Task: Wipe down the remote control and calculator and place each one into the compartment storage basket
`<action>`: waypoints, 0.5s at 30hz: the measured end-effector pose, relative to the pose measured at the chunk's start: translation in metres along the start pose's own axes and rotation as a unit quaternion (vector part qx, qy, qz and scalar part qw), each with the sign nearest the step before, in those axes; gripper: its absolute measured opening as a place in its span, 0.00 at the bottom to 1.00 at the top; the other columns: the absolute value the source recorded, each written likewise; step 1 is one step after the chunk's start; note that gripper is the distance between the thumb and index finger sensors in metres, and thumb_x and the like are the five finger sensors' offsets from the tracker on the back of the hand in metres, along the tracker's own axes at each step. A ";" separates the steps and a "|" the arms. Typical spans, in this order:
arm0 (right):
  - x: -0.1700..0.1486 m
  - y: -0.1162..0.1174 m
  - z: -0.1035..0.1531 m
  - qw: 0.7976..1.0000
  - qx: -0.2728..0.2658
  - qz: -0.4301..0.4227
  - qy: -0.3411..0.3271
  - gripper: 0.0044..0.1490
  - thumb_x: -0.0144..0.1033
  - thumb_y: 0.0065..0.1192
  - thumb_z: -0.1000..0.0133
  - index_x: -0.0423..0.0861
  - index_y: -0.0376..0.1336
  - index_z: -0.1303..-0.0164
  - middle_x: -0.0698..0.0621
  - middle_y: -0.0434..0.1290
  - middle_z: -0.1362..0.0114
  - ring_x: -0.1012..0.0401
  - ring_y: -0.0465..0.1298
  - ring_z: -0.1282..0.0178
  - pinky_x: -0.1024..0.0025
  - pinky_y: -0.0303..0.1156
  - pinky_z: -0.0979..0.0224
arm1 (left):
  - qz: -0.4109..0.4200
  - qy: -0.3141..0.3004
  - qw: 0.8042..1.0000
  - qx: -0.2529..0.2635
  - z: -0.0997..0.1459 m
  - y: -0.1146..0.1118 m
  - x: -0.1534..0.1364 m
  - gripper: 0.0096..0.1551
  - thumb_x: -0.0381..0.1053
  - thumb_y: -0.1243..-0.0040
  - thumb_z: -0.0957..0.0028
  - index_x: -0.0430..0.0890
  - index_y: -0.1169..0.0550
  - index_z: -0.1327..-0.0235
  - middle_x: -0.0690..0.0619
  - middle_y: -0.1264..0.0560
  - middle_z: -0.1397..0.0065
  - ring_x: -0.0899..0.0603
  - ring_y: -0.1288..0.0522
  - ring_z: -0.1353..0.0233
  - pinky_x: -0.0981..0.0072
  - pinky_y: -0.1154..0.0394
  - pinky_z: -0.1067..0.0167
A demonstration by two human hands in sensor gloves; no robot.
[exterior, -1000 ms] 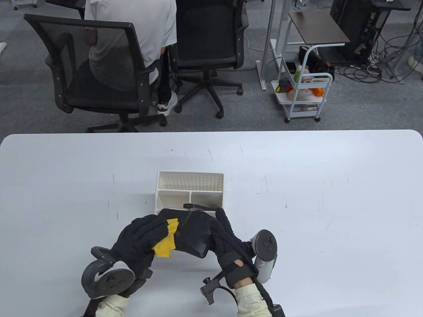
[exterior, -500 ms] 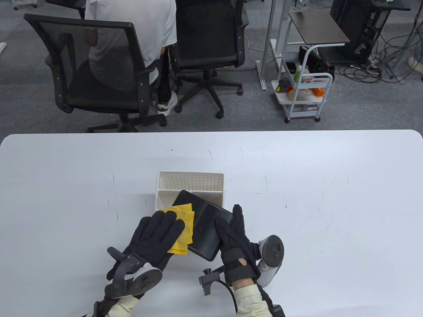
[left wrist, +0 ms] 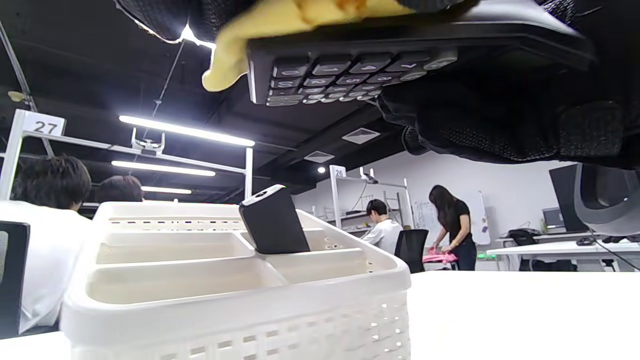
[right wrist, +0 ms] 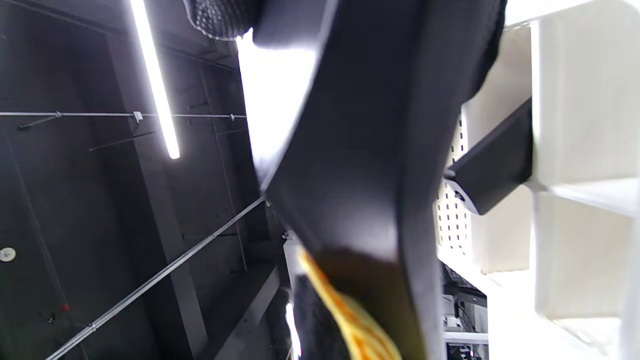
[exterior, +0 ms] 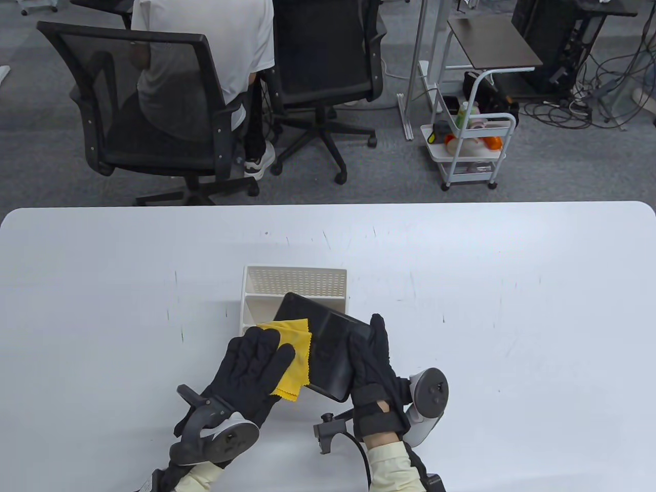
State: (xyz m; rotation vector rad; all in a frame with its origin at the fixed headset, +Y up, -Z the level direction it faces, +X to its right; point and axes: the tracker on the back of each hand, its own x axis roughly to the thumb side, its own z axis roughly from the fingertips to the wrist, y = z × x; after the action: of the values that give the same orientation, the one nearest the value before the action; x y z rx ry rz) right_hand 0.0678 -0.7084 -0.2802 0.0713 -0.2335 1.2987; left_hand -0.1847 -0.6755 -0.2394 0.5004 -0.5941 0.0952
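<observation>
The right hand (exterior: 371, 359) holds the calculator (exterior: 328, 346) up off the tabletop (exterior: 512, 307), fingers curled round its right edge, the blank back turned up toward the ceiling. From the left wrist view the keys (left wrist: 345, 75) face down. The left hand (exterior: 251, 371) lies flat with straight fingers on a yellow cloth (exterior: 292, 356), pressing it against the left part of the calculator's back; nothing is gripped there, as far as I can make out, though the thumb is hidden under the cloth. The calculator hangs tilted above the near side of the white compartment storage basket (exterior: 294, 282), covering part of it. Inside the basket the black remote control (left wrist: 272, 227) stands leaning in one of the middle compartments, its top end poking above the divider. Beyond the tabletop a person sits on a black office chair (exterior: 148, 102).
</observation>
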 end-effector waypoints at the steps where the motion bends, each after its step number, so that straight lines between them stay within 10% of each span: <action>1: 0.000 0.000 0.000 1.000 -0.002 -0.003 -0.001 0.49 0.36 0.47 0.33 0.23 0.30 0.21 0.37 0.69 0.32 0.50 0.80 0.42 0.51 0.75 0.38 | -0.002 -0.007 1.000 0.003 0.000 0.000 0.002 0.33 0.56 0.56 0.41 0.52 0.37 0.21 0.42 0.39 0.17 0.31 0.40 0.19 0.38 0.38 0.26; 9: -0.004 -0.001 0.000 1.000 0.004 0.003 0.012 0.47 0.36 0.47 0.33 0.24 0.34 0.19 0.37 0.71 0.33 0.50 0.81 0.44 0.51 0.76 0.39 | -0.007 -0.056 0.998 0.006 -0.003 0.002 0.028 0.33 0.56 0.57 0.42 0.50 0.37 0.22 0.41 0.37 0.18 0.31 0.37 0.19 0.38 0.36 0.26; 15: -0.001 -0.003 0.000 1.000 -0.006 0.004 0.001 0.46 0.37 0.48 0.33 0.25 0.35 0.19 0.38 0.72 0.34 0.51 0.81 0.44 0.52 0.77 0.39 | 0.035 0.029 0.999 -0.026 -0.003 0.005 0.006 0.33 0.56 0.56 0.42 0.51 0.36 0.22 0.41 0.38 0.18 0.31 0.38 0.19 0.38 0.36 0.26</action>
State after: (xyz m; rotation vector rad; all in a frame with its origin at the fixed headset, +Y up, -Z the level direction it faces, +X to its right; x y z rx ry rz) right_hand 0.0708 -0.7099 -0.2802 0.0589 -0.2396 1.3046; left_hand -0.1792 -0.6705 -0.2360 0.4258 -0.5553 0.1611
